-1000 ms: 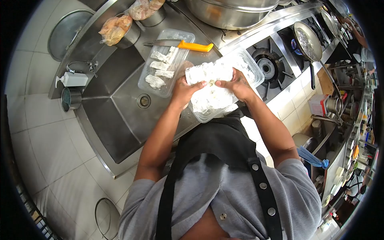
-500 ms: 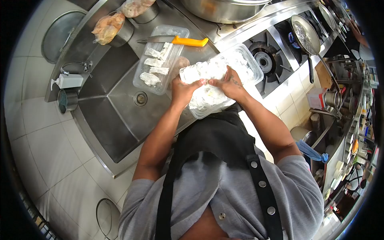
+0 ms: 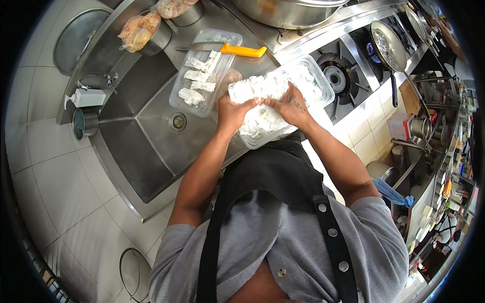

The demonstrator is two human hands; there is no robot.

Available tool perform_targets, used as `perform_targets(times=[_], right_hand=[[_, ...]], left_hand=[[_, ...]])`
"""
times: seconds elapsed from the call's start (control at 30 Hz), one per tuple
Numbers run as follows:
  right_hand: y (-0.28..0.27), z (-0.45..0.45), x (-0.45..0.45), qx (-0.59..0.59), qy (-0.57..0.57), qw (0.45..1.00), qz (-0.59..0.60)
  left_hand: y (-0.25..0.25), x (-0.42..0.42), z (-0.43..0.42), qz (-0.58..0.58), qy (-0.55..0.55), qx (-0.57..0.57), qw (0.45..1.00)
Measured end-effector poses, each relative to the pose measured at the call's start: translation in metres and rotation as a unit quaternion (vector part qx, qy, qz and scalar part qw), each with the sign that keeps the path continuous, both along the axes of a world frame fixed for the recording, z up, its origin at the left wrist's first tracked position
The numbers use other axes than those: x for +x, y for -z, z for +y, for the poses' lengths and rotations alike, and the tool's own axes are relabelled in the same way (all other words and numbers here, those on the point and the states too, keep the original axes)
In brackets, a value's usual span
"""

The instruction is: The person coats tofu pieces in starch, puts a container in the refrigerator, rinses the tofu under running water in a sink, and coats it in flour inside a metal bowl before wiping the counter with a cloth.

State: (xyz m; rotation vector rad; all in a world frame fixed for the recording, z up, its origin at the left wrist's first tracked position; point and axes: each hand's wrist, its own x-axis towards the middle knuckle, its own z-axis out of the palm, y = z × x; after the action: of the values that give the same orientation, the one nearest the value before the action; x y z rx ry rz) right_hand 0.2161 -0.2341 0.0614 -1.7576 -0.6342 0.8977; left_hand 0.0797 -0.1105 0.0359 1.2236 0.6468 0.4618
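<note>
My left hand (image 3: 233, 113) and my right hand (image 3: 294, 107) are both closed on a long, white-coated piece of food (image 3: 260, 88). Their thumbs nearly meet on its near side, and most fingers are hidden behind it. What lies under the coating cannot be made out. Just below the piece is a clear plastic tub (image 3: 327, 90) with white, flour-like powder inside. To the left, a second clear tub (image 3: 178, 105) holds several white-coated strips (image 3: 196, 76). A knife with an orange handle (image 3: 244, 51) rests across that tub's far end.
A steel sink (image 3: 146, 136) lies left of the tubs. At right are a gas burner (image 3: 335, 77) and a frying pan (image 3: 388, 44) by a blue flame. A big steel pot (image 3: 288, 14) stands behind. Bagged food (image 3: 137, 34) sits in a steel container at upper left.
The view has shifted slightly. Both hands keep hold of the coated piece over the powder tub, with barely any movement.
</note>
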Motion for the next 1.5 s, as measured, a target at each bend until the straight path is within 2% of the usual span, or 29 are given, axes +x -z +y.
perform_targets(times=[0.07, 0.27, 0.47, 0.6, 0.8, 0.87, 0.9, 0.97, 1.0, 1.07, 1.17, 1.2, 1.37, 1.4, 1.5], right_hand=[[-0.004, -0.001, 0.005, 0.005, -0.02, 0.999, 0.043], [-0.026, 0.0, 0.002, -0.05, 0.0, 0.999, 0.01], [-0.007, -0.003, 0.005, 0.006, -0.002, 1.0, 0.023], [-0.009, -0.004, 0.005, -0.006, -0.001, 1.0, 0.009], [-0.002, -0.007, 0.011, 0.029, -0.011, 0.999, 0.015], [-0.004, -0.006, 0.015, 0.035, -0.025, 0.997, 0.057], [-0.011, -0.004, 0.012, 0.01, 0.005, 0.999, 0.032], [-0.027, 0.004, 0.005, -0.039, 0.068, 0.997, -0.021], [-0.022, 0.004, 0.005, -0.024, 0.079, 0.996, -0.027], [-0.001, 0.004, 0.003, 0.002, 0.101, 0.994, -0.039], [0.016, 0.004, 0.001, -0.038, 0.129, 0.986, -0.099], [0.012, 0.004, 0.0, -0.023, 0.123, 0.989, -0.074], [-0.019, 0.005, 0.0, 0.103, 0.073, 0.99, 0.067], [-0.017, 0.006, 0.002, 0.09, 0.067, 0.991, 0.069], [-0.006, 0.005, 0.011, 0.073, 0.063, 0.99, 0.101]], left_hand=[[0.0, 0.001, -0.003, -0.014, -0.009, 0.001, 1.0], [-0.003, 0.003, -0.005, -0.01, -0.013, 0.032, 0.999], [-0.003, 0.0, -0.008, 0.004, -0.014, 0.059, 0.998], [-0.008, 0.002, -0.008, -0.001, -0.017, 0.063, 0.998], [-0.007, 0.0, -0.001, -0.025, 0.005, -0.047, 0.999], [-0.012, 0.001, 0.0, -0.045, 0.025, -0.05, 0.997], [-0.014, 0.001, -0.001, -0.055, 0.035, -0.053, 0.996], [-0.011, 0.002, -0.005, -0.018, 0.02, 0.046, 0.999], [-0.011, 0.003, -0.006, 0.0, 0.013, 0.095, 0.995], [-0.009, 0.004, -0.007, 0.012, 0.005, 0.12, 0.993], [-0.011, 0.003, -0.008, 0.051, -0.007, 0.161, 0.986], [-0.013, 0.003, -0.008, 0.066, -0.011, 0.176, 0.982], [-0.001, 0.002, 0.003, -0.018, 0.037, 0.005, 0.999], [-0.001, 0.002, 0.005, -0.041, 0.048, -0.038, 0.997], [-0.007, 0.001, 0.011, -0.031, 0.055, -0.038, 0.997]])
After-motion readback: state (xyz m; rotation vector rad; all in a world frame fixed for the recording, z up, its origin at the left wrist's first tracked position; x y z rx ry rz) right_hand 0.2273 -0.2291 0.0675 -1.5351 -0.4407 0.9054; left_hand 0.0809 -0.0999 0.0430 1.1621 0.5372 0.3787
